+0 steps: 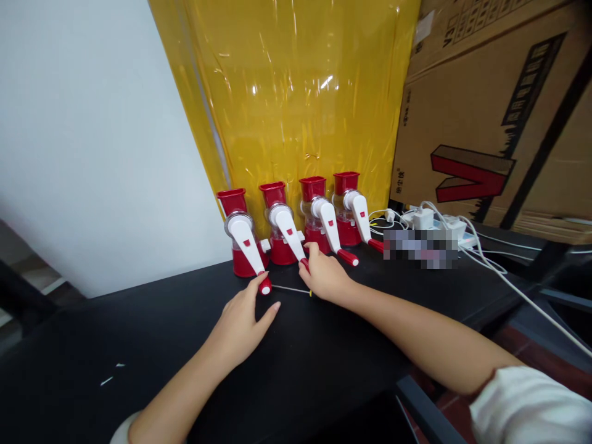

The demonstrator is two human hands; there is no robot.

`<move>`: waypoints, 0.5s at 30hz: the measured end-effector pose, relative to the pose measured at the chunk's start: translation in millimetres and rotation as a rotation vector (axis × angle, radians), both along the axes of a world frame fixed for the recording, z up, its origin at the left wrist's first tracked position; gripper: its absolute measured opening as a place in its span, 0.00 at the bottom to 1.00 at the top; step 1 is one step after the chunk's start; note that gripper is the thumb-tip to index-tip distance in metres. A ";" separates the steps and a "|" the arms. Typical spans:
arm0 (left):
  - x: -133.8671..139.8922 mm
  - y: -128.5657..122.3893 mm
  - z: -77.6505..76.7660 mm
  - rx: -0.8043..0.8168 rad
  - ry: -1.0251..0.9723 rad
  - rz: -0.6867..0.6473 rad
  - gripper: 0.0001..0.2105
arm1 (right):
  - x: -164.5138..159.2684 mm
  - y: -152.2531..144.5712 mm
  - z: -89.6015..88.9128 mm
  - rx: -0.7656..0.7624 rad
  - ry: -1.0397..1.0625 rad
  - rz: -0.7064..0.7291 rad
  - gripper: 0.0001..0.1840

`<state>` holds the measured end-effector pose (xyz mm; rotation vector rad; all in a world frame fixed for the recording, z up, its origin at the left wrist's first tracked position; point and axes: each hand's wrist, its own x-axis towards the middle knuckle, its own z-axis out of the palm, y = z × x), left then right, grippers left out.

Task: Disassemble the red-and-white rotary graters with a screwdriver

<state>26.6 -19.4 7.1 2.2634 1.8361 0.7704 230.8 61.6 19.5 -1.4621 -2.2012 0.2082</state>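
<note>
Several red-and-white rotary graters with hand cranks stand upright in a row on the black table. My left hand (241, 320) is at the leftmost grater (243, 240), its fingertips at the red crank knob and its thumb spread apart. My right hand (327, 274) has its fingers curled round the red crank knob of the second grater (283, 228). To the right stand a third grater (319, 213) and the rightmost grater (349, 209), untouched. A thin grey rod (291, 288) with a yellow end lies between my hands; I cannot tell what it is.
A yellow plastic sheet (300, 92) hangs behind the graters, beside a white panel (102, 123). At right are a large cardboard box (472, 117), white chargers (423, 219) with cables and a blurred-out patch. Small white scraps (106, 381) lie on the black table (152, 333).
</note>
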 end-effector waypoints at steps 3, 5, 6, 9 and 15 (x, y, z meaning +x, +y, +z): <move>-0.2 -0.3 -0.4 0.004 0.000 -0.002 0.30 | -0.5 0.0 -0.6 -0.036 0.005 0.024 0.25; -0.4 -0.7 -0.6 0.002 -0.001 -0.005 0.31 | -1.1 0.2 -1.6 -0.050 -0.007 0.039 0.24; -0.5 -0.9 -0.6 0.000 -0.002 -0.007 0.30 | -1.5 0.3 -2.3 -0.050 -0.017 0.048 0.23; -0.6 -1.4 -0.3 -0.003 -0.003 -0.011 0.30 | -2.2 0.6 -4.7 -0.037 -0.050 0.076 0.21; -0.8 -1.2 -0.2 -0.013 -0.004 -0.017 0.31 | -1.4 1.1 -8.8 -0.009 -0.071 0.121 0.21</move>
